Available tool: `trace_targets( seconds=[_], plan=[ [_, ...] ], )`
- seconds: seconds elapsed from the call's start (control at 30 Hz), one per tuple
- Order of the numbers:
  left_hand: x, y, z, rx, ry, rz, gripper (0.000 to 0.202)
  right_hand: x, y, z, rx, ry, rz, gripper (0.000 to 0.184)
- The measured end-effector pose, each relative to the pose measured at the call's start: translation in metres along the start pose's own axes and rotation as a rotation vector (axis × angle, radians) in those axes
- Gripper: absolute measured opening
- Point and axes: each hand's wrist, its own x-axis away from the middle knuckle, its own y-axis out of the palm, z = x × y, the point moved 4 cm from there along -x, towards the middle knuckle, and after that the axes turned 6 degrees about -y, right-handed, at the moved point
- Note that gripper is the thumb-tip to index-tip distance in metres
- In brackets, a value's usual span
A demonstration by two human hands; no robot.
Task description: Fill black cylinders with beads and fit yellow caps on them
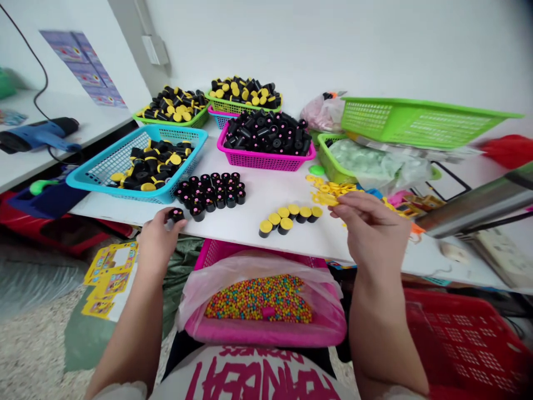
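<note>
At the table's front edge, my left hand (158,239) closes its thumb and fingers around a small black container (176,214) with a pink dot on top. It sits beside a block of similar black containers (214,189) standing in rows. My right hand (370,228) pinches a yellow plastic piece (327,199) at the edge of a pile of small yellow pieces (333,188); its exact shape is partly hidden by the fingers. Between the hands, several black containers with yellow lids (285,223) stand upright on the white table (245,222).
A pink basket (266,334), lined with plastic, holds colourful beads (258,297) below the table edge. Behind stand a blue basket (87,172) of yellow-lidded containers and a magenta basket (266,160) of black ones. Green baskets (375,119) are stacked right. A heat gun (45,133) lies left.
</note>
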Motion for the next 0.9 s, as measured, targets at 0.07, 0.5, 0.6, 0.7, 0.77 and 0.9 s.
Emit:
trace_targets(
  seconds=[0.07, 0.5, 0.6, 0.7, 0.77, 0.9],
  plan=[
    [0.005, -0.013, 0.006, 0.09, 0.023, 0.005, 0.043, 0.008, 0.011, -0.016, 0.002, -0.032, -0.048, 0.015],
    [0.09, 0.002, 0.146, 0.855, 0.52, -0.838, 0.026, 0.06, 0.06, -0.027, 0.098, -0.415, -0.307, 0.047],
    [0.094, 0.009, 0.148, 0.88, 0.564, -0.808, 0.021, 0.061, 0.055, -0.021, 0.096, -0.431, -0.286, 0.05],
    [0.1, 0.021, 0.147, 1.025, 0.552, -0.805, 0.023, 0.063, 0.053, -0.018, 0.117, -0.464, -0.264, 0.048],
    [0.103, 0.032, 0.144, 1.127, 0.494, -0.82, 0.025, 0.065, 0.053, -0.019, 0.129, -0.502, -0.269, 0.047],
    [0.106, 0.052, 0.139, 1.271, 0.336, -0.829, 0.025, 0.068, 0.056, -0.026, 0.107, -0.565, -0.302, 0.043]
  ],
)
